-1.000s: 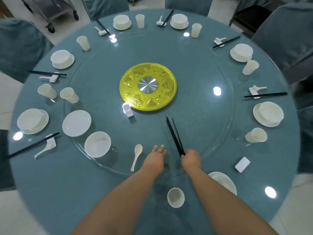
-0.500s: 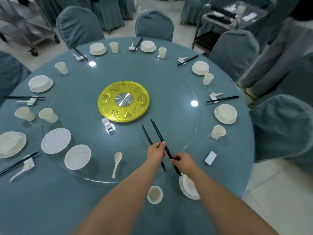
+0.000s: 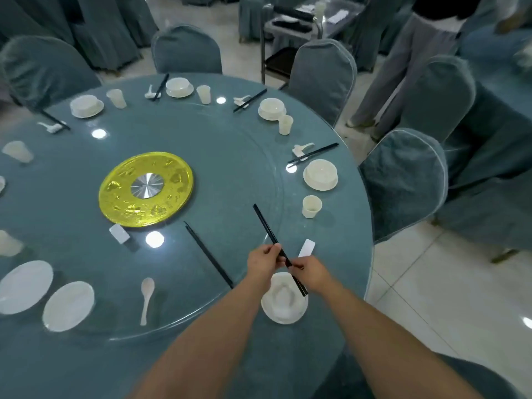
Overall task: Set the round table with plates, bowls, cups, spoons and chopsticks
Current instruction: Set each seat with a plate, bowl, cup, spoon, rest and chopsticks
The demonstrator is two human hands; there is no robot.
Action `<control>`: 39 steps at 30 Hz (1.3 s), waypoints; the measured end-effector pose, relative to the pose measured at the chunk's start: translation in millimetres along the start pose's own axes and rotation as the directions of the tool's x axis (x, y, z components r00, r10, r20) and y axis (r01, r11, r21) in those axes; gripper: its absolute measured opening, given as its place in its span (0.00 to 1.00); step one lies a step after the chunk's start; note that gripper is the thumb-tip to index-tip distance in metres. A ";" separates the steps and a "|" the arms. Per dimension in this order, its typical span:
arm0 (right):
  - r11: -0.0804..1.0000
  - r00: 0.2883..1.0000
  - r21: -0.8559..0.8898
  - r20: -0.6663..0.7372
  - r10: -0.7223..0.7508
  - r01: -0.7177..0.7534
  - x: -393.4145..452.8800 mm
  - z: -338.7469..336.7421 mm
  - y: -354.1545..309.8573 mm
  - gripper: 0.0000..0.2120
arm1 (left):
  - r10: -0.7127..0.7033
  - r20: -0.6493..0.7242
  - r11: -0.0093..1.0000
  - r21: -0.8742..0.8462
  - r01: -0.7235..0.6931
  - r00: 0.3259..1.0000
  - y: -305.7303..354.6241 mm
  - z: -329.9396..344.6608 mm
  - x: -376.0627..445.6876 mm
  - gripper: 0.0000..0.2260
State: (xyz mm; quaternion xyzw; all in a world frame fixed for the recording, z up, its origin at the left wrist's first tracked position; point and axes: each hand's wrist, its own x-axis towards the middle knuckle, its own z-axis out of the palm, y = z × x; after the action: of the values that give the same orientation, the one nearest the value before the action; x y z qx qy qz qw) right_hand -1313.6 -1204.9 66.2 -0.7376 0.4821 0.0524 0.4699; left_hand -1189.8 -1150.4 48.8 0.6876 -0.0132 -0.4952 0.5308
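Two hands are gripping one pair of black chopsticks [image 3: 276, 246] above the near-right edge of the round desk [image 3: 236, 156]. The left hand [image 3: 263, 262] is pinching the pair about midway along its length; the right hand [image 3: 312, 270] is pinching it nearer the lower end. The pair is slanting from upper left to lower right, with its lower tips sitting over a white bowl on a plate [image 3: 283, 302] at the desk edge. A white chopstick rest [image 3: 307, 248] is lying just beyond the right hand. Another black pair [image 3: 208, 254] is lying flat on the glass turntable [image 3: 218, 180], to the left of the hands. Farther left, a white spoon [image 3: 146, 298] and two white plates [image 3: 47, 295] are resting on the glass. A gold disc [image 3: 145, 189] is occupying the centre. Completed settings are lining the far rim, and covered chairs [image 3: 403, 182] are standing around the desk.
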 end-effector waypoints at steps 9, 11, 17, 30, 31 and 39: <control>0.947 0.990 -0.319 -0.139 -0.020 -0.026 17.0 -16.7 50.6 0.11 | -0.086 0.017 0.989 0.121 0.083 0.996 -29.6 62.8 5.4 0.07; 0.939 0.990 -0.336 -0.142 0.018 -0.066 21.9 -19.5 65.3 0.12 | -0.109 0.054 0.972 0.214 0.095 0.993 -35.2 69.0 9.3 0.07; 0.898 0.981 -0.394 -0.092 0.172 -0.194 28.7 -33.3 112.3 0.10 | 0.022 0.012 0.779 0.627 -0.025 1.000 -32.0 60.7 34.3 0.10; 0.863 0.978 -0.460 -0.101 0.182 -0.208 43.8 -28.0 164.8 0.12 | 0.155 0.006 0.490 0.868 -0.082 0.988 -28.1 33.8 82.7 0.12; 0.861 0.980 -0.468 -0.108 0.169 -0.200 46.1 -28.3 165.3 0.12 | 0.159 0.008 0.486 0.870 -0.085 0.987 -29.9 34.1 83.1 0.12; 0.825 0.978 -0.529 -0.165 0.128 -0.197 52.8 -26.1 163.4 0.12 | 0.139 -0.013 0.510 0.858 -0.061 0.990 -38.3 28.5 86.6 0.10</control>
State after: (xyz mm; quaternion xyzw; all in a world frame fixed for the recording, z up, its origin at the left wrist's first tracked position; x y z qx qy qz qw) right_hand -1419.7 -1274.6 -52.4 -0.7983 0.5364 0.1812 0.2054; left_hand -1184.9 -1201.2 -35.9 0.8769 -0.2733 -0.3652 0.1519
